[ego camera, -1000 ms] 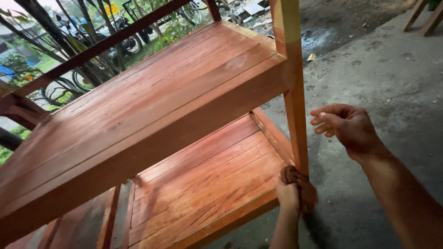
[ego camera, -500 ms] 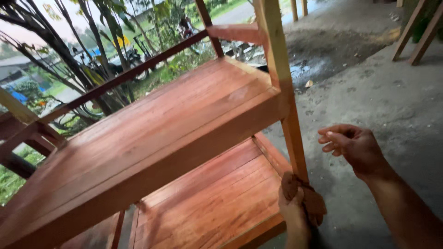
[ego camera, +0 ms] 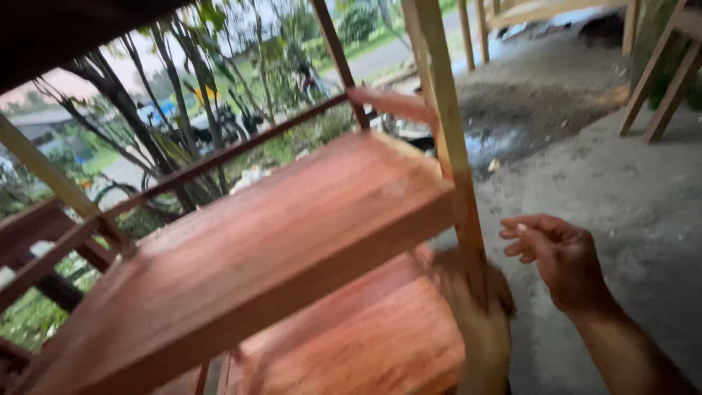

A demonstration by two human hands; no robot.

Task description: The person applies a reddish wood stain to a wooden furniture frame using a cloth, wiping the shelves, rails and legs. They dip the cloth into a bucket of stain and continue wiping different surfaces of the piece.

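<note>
A reddish-brown wooden shelf unit [ego camera: 292, 241] with slatted shelves fills the left and middle. Its front corner post [ego camera: 446, 139] is paler wood. My left hand [ego camera: 479, 329] is blurred and presses a brown rag [ego camera: 504, 289] against this post just below the upper shelf, above the lower shelf [ego camera: 365, 344]. My right hand [ego camera: 559, 256] hovers in the air to the right of the post, fingers loosely curled, holding nothing and touching nothing.
Grey concrete floor [ego camera: 629, 197] lies to the right, with a wet patch [ego camera: 504, 139] behind the post. Other pale wooden frames [ego camera: 665, 80] stand at the back right. Trees and parked motorbikes [ego camera: 219, 124] show beyond the shelf rails.
My left hand with the rag has slid up the corner post from near the lower shelf. The view has tilted upward and moved closer. My right hand stays beside the post.
</note>
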